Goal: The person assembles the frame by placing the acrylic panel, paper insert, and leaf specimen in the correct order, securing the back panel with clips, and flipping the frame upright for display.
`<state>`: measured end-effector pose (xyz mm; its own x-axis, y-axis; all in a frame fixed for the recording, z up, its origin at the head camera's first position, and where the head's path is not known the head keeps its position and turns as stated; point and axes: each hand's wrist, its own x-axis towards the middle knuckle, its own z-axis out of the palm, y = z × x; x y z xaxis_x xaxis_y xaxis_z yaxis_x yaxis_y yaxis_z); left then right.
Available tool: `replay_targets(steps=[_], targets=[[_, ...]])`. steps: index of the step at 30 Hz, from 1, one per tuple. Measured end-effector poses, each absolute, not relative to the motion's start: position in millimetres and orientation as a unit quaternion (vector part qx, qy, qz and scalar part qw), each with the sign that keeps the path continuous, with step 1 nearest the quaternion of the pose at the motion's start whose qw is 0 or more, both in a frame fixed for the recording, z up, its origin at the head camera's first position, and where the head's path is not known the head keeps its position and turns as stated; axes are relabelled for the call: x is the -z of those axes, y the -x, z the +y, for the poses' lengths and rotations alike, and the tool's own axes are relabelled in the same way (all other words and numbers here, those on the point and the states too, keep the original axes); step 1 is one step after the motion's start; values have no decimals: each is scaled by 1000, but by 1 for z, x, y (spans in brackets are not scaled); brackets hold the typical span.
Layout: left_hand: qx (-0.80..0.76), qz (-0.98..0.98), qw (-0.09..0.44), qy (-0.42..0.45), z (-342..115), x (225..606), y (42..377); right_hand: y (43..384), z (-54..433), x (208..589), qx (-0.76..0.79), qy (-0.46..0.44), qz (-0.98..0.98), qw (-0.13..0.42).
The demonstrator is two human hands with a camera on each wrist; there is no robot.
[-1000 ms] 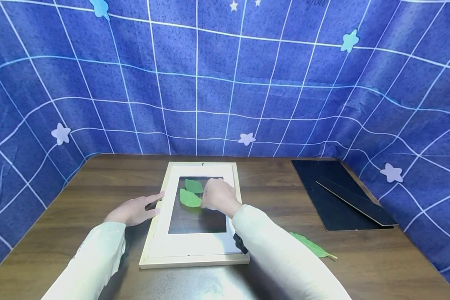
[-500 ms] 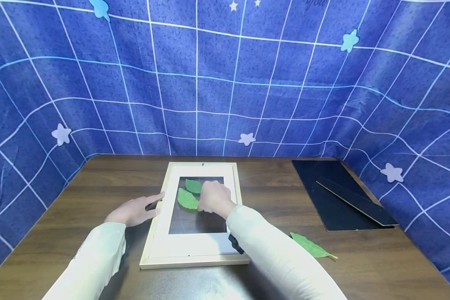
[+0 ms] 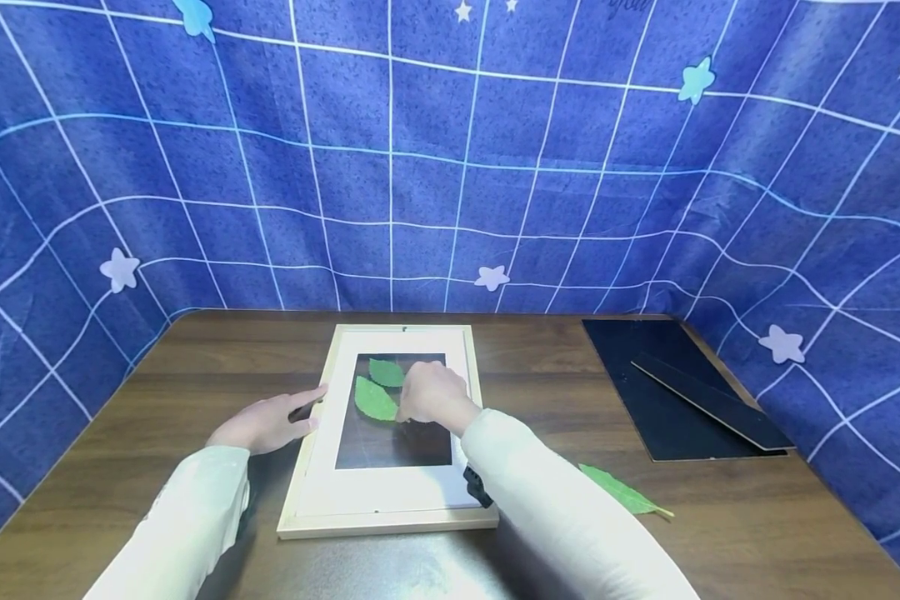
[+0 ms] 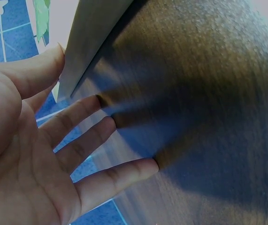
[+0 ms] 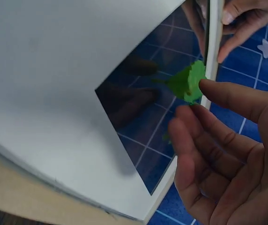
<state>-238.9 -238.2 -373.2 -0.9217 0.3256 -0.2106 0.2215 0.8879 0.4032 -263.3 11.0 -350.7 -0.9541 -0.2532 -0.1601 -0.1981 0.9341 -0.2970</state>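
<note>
A pale wooden picture frame [image 3: 386,525] with a white mat [image 3: 405,492] lies on the table. Inside the mat's opening is a dark glossy pane [image 3: 390,446], which mirrors the hands and curtain in the right wrist view. Two green leaves lie over it: an upper leaf [image 3: 385,372] and a lower leaf [image 3: 372,400]. My right hand [image 3: 433,393] pinches the lower leaf's right end between thumb and fingers. My left hand [image 3: 266,422], fingers spread and mostly straight, touches the frame's left side with thumb and index finger. Its other fingers [image 4: 119,180] reach down beside the frame.
A third leaf [image 3: 621,490] with a stem lies on the wooden table [image 3: 540,358], right of the frame and close to my right sleeve. Farther right, a narrow dark strip [image 3: 708,404] rests across a black board [image 3: 630,350]. A blue grid curtain [image 3: 450,183] surrounds the back and sides.
My right hand has shifted slightly left and toward me, then a touch back right. The lower leaf has slid left and turned, its right end tipping toward me. The left hand stays put.
</note>
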Motion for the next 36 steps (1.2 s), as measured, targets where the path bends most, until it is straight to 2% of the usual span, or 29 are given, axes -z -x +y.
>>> replay_targets(steps=[21,28,36], targets=[[-197,960,132,-153,-240,376,240,259,61,349,353,190,915,48],[-202,958,144,-142,-240,376,239,252,75,348,398,175,899,49],[-204,957,130,-158,-240,377,240,247,96,350,431,158,887,44]])
